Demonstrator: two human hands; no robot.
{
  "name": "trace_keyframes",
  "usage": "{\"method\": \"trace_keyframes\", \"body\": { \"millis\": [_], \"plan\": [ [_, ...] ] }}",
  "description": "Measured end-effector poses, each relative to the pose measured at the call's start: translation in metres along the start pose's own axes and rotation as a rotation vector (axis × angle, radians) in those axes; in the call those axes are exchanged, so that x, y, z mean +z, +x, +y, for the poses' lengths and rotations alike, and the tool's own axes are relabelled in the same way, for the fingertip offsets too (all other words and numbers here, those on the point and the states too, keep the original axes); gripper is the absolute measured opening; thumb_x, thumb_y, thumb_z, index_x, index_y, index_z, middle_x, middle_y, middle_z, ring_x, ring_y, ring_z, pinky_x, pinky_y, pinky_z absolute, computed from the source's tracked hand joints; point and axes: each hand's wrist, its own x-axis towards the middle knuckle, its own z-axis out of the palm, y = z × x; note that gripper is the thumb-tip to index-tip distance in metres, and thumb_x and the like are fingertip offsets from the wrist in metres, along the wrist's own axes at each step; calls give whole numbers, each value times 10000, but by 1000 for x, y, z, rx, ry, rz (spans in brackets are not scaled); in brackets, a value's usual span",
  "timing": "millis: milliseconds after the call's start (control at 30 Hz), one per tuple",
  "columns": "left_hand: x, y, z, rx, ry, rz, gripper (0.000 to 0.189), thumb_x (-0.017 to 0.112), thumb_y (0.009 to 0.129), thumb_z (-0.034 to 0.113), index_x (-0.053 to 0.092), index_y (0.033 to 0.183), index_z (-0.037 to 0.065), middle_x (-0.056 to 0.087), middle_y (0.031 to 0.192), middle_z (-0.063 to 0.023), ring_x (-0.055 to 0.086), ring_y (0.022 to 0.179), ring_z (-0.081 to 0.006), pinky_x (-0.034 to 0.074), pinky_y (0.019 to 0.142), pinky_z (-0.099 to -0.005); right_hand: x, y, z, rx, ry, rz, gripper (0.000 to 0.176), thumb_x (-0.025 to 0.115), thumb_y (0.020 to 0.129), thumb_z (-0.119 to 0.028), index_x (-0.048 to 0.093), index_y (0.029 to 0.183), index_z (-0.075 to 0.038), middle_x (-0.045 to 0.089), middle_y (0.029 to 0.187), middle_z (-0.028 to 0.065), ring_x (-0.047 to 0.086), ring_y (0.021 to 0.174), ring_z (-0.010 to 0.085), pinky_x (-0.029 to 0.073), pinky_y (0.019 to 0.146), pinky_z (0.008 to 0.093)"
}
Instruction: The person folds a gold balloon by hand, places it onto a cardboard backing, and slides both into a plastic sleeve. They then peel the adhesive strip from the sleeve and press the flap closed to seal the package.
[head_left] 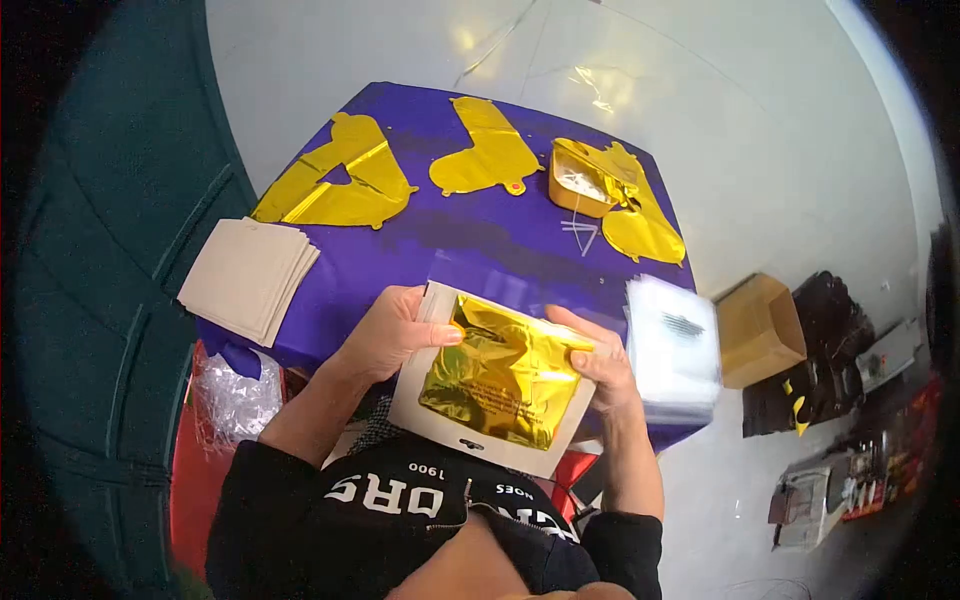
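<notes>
A white card package (405, 400) with a folded gold foil balloon (500, 385) on its face is held near my chest, over the table's front edge. My left hand (400, 330) grips its upper left side, thumb on the gold foil. Around the upper right side, my right hand (600, 365) has its thumb on the foil too. A clear plastic flap stands out past the package's far edge. Small dark print shows on the foil, and a hang hole is in the card near my shirt.
Gold foil balloons (485, 150) lie across the purple table (450, 235). A gold tub (583, 195) holds white straws. Stacked cards (245, 275) lie left, clear plastic sleeves (672, 345) right. Beyond are a cardboard box (760, 330) and, at lower left, crumpled clear plastic (240, 395).
</notes>
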Motion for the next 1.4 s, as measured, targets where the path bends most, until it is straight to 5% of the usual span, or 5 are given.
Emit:
{"method": "trace_keyframes", "body": {
  "millis": [767, 1033, 1133, 1167, 1400],
  "plan": [
    [-27, 4, -1, 9, -34, 95, 284, 696, 799, -6, 677, 1080, -42, 717, 966, -90, 671, 824, -122, 537, 773, -271, -38, -28, -39, 91, -741, -300, 247, 685, 861, -170, 755, 966, 42, 664, 716, 73, 504, 632, 114, 408, 607, 295],
    [-2, 20, 12, -10, 103, -153, 284, 664, 863, -26, 653, 1145, -61, 704, 1048, -74, 643, 912, -96, 513, 851, -265, -15, 10, -73, -173, -1012, 135, 392, 516, 1003, -335, 654, 856, 0, 476, 646, -8, 428, 600, 88, 369, 567, 282],
    [15, 29, 15, -17, 102, -248, 272, 669, 858, -32, 664, 1129, -47, 704, 1038, -64, 639, 913, -92, 515, 842, -267, 27, 39, -73, -221, -1215, -30, 280, 490, 1003, -218, 613, 931, 23, 627, 788, 96, 560, 708, 171, 475, 675, 313],
    [18, 33, 15, -11, 116, -267, 269, 671, 855, -31, 665, 1123, -42, 703, 1034, -60, 637, 915, -91, 514, 838, -266, 34, 49, -67, -270, -1196, -57, 273, 543, 965, -269, 609, 920, -7, 613, 821, 245, 607, 752, 419, 476, 667, 446],
    [15, 40, 27, -17, 225, -340, 283, 717, 830, -4, 671, 1109, -11, 690, 1020, -30, 616, 923, -78, 501, 831, -271, 65, 68, -55, -364, -1394, -152, 381, 660, 898, -368, 570, 792, -14, 599, 706, 218, 609, 695, 437, 460, 594, 494]
  ]
}}
